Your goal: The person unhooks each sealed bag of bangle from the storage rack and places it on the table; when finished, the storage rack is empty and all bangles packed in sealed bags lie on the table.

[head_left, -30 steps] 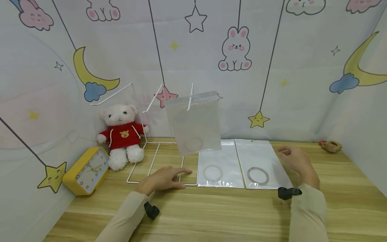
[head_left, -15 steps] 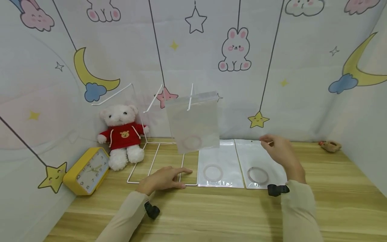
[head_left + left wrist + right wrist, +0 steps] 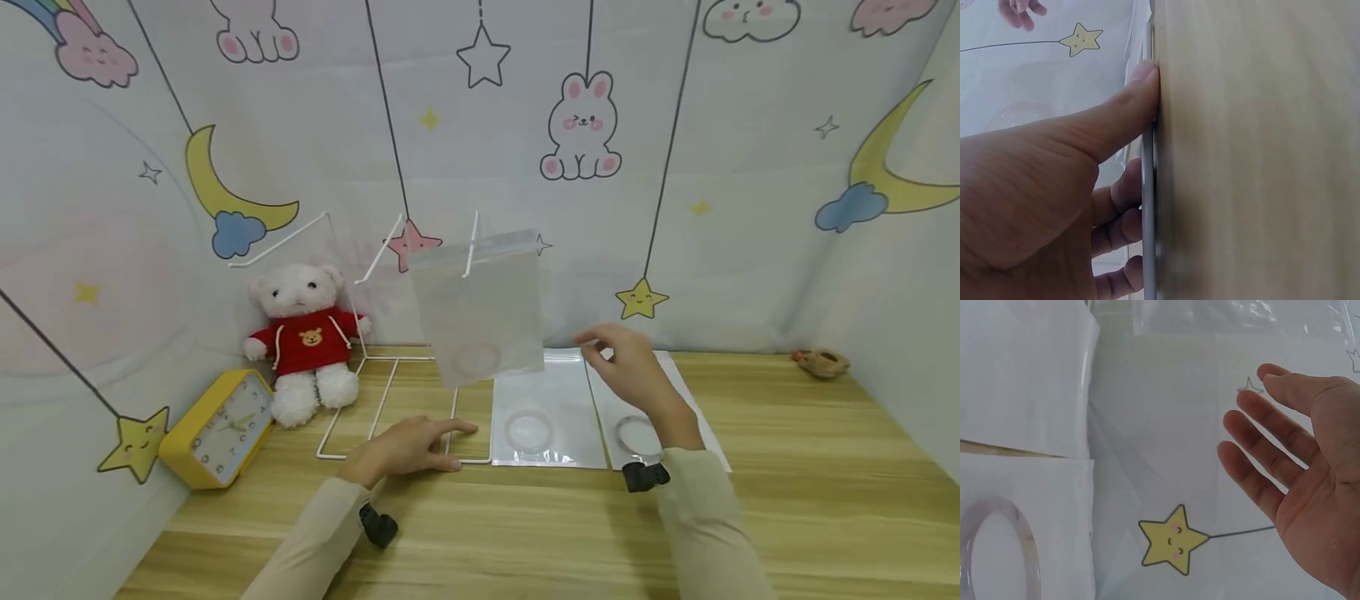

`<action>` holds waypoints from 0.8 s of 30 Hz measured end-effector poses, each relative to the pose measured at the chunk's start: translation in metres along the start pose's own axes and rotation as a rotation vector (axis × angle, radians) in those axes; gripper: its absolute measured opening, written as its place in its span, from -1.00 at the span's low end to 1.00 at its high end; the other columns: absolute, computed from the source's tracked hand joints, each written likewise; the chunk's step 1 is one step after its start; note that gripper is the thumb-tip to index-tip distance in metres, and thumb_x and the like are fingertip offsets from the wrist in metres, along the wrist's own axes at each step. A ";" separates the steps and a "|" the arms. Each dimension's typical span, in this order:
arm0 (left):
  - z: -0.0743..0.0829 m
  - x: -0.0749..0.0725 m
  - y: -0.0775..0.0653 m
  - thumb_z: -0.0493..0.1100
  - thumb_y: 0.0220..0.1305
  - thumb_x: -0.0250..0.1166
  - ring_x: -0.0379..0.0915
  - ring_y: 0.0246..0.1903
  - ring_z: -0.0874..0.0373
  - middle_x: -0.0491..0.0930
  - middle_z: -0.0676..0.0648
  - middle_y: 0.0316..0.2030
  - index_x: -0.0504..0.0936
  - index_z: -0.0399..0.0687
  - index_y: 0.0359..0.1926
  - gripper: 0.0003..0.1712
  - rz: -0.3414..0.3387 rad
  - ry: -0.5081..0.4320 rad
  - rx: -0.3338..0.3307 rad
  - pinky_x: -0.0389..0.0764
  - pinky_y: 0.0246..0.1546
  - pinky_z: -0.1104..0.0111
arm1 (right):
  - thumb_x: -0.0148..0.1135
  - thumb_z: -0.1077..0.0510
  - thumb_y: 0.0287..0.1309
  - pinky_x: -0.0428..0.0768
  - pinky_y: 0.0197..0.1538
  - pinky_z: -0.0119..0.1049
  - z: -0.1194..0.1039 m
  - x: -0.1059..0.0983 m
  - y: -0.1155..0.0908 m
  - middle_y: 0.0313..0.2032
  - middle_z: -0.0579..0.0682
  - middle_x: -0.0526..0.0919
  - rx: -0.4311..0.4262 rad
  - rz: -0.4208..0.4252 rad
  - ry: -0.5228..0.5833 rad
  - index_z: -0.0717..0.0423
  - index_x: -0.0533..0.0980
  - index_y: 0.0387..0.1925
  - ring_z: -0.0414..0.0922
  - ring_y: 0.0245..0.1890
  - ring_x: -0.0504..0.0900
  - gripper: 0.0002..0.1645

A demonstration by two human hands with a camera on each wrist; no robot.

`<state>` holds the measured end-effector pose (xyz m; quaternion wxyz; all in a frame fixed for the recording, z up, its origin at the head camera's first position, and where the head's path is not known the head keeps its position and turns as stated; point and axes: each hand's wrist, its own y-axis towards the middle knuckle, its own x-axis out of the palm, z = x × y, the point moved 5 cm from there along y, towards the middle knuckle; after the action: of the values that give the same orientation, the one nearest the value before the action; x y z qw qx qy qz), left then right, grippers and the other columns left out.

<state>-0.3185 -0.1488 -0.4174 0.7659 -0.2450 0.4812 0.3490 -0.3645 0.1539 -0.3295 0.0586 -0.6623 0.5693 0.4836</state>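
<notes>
My left hand (image 3: 408, 446) lies over the front of a white wire rack (image 3: 474, 460), its thumb touching the front wire. From a rack hook hangs a clear zip bag (image 3: 480, 308) with a pale ring-shaped bangle inside near the bottom. Two more flat bags lie on the table right of the rack: a left bag (image 3: 540, 379) and a right bag (image 3: 696, 408), each with a bangle showing through. Above their upper parts hovers my right hand (image 3: 630, 371), holding nothing. In the right wrist view its fingers (image 3: 1260, 450) are loosely bent, apart from the bags.
A white teddy bear (image 3: 306, 342) in a red hoodie sits behind the rack's left side. Beside it stands a yellow alarm clock (image 3: 217, 429). A small brown wooden object (image 3: 821, 363) lies at the far right, near the printed curtain (image 3: 720, 275) behind the table.
My right hand has moved left, from beside the right bag's edge to over the gap between the two lying bags. The left hand stays in place. The hanging bag sways slightly.
</notes>
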 end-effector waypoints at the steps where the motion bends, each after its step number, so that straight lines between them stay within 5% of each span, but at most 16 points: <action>1: 0.000 0.000 0.000 0.03 0.31 0.37 0.23 -0.54 0.32 0.39 0.17 -0.59 0.49 0.09 0.33 -0.40 0.003 0.002 -0.003 0.36 -0.38 0.34 | 0.16 0.30 0.37 0.62 -0.12 -0.05 -0.002 0.003 0.001 -0.05 0.13 0.66 -0.010 -0.002 0.005 0.18 0.65 -0.03 0.04 -0.09 0.64 -0.77; 7: 0.000 0.000 0.001 0.03 0.31 0.37 0.23 -0.53 0.32 0.39 0.17 -0.59 0.49 0.08 0.34 -0.40 0.005 -0.003 -0.007 0.36 -0.39 0.35 | 0.23 0.33 0.29 0.63 -0.07 0.00 -0.011 0.019 0.005 0.15 0.20 0.57 -0.058 -0.033 0.052 0.17 0.62 0.06 0.16 0.08 0.58 -0.69; 13: 0.001 0.001 0.001 0.03 0.31 0.37 0.22 -0.54 0.34 0.38 0.18 -0.60 0.49 0.07 0.34 -0.40 0.007 0.008 0.001 0.36 -0.37 0.35 | 0.25 0.28 0.31 0.49 0.16 0.14 -0.012 0.035 0.005 0.41 0.19 0.30 -0.061 -0.097 0.068 0.06 0.52 0.25 0.22 0.38 0.29 -0.52; 24: -0.004 0.003 0.002 0.08 0.32 0.35 0.26 -0.51 0.30 0.41 0.17 -0.57 0.47 0.14 0.35 -0.39 -0.009 0.011 -0.031 0.38 -0.36 0.32 | 0.22 0.32 0.31 0.54 0.03 0.11 -0.017 0.046 0.005 0.18 0.04 0.52 -0.080 -0.136 0.138 -0.02 0.52 0.25 0.04 0.03 0.58 -0.50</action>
<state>-0.3214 -0.1494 -0.4221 0.7610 -0.2608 0.4789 0.3514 -0.3644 0.1097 -0.3507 0.0252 -0.7328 0.5060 0.4543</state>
